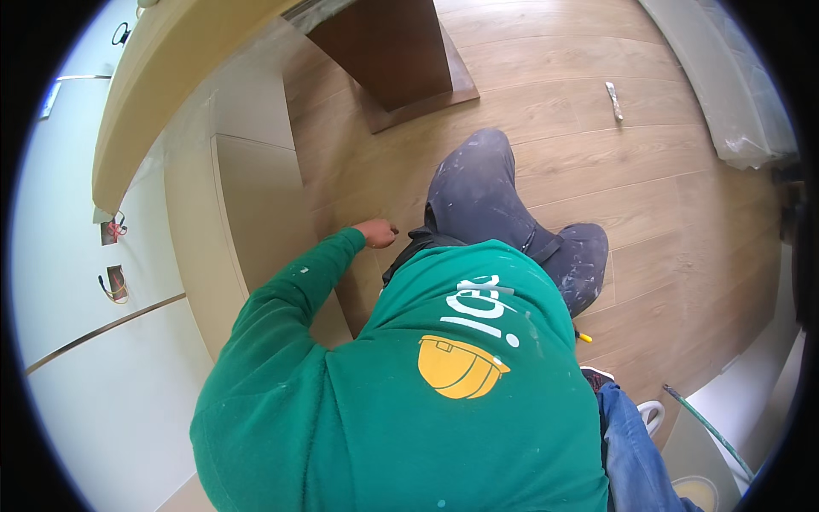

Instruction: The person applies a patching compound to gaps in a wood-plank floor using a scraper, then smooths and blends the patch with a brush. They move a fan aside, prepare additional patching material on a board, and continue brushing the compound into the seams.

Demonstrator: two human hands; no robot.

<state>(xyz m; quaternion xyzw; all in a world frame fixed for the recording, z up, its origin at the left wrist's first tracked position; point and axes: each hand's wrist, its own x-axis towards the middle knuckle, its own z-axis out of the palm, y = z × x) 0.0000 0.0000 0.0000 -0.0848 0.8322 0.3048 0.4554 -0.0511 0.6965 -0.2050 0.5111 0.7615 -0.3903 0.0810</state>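
Observation:
My left hand (pixel 378 232) is beside my left hip, its fingers curled closed. A small dark spot shows at the fingertips; what it is, if anything held, I cannot make out. The hand is next to a black pouch or fold of cloth (pixel 415 249) at my waist and over the wood-look floor. My right hand and forearm are out of view. My green sweatshirt (pixel 384 401) with a yellow helmet print fills the lower middle, and my dark, white-spotted trousers (pixel 478 188) are bent at the knees. A yellow-tipped tool (pixel 583 338) pokes out by my right hip.
A brown box-like piece (pixel 388 55) stands ahead, a beige cabinet (pixel 256 213) at left. Wires hang from wall boxes (pixel 117 283). A white tube (pixel 613 101) lies on the floor. Plastic-wrapped material (pixel 725 94) is far right; another person's jeans (pixel 636 444) and a green rod (pixel 708 431) are near right.

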